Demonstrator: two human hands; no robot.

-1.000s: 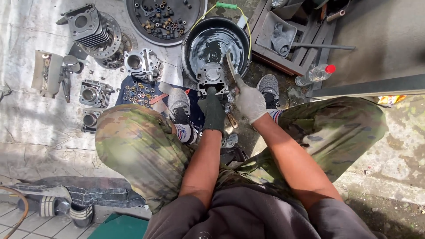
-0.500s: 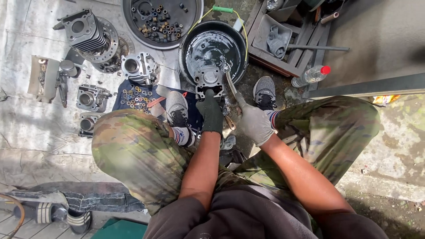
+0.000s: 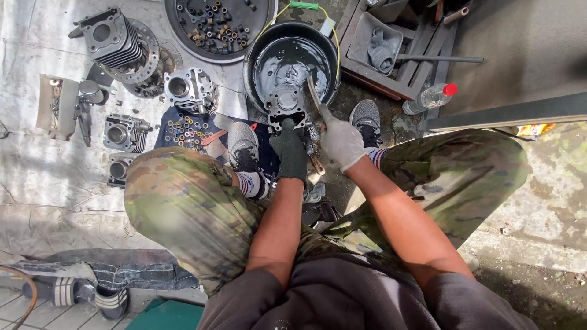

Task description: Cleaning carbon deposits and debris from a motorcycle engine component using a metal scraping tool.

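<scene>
A: Nearest the black basin (image 3: 254, 58), what are the hands doing?

B: The left hand (image 3: 290, 153), dark-gloved, has its fingers closed around the metal engine part (image 3: 284, 104) at the basin's near rim. The right hand (image 3: 340, 142) (grey glove) is curled tight on a brush (image 3: 315, 98) angled into the basin.

A: Beyond the basin?

B: A round tray of bolts (image 3: 217, 24).

Round parts tray (image 3: 177, 43) running off the top edge, brush (image 3: 313, 93) bristles too blurred for telling, sandals (image 3: 73, 293) lying partly under cloth (image 3: 122, 272)
</scene>
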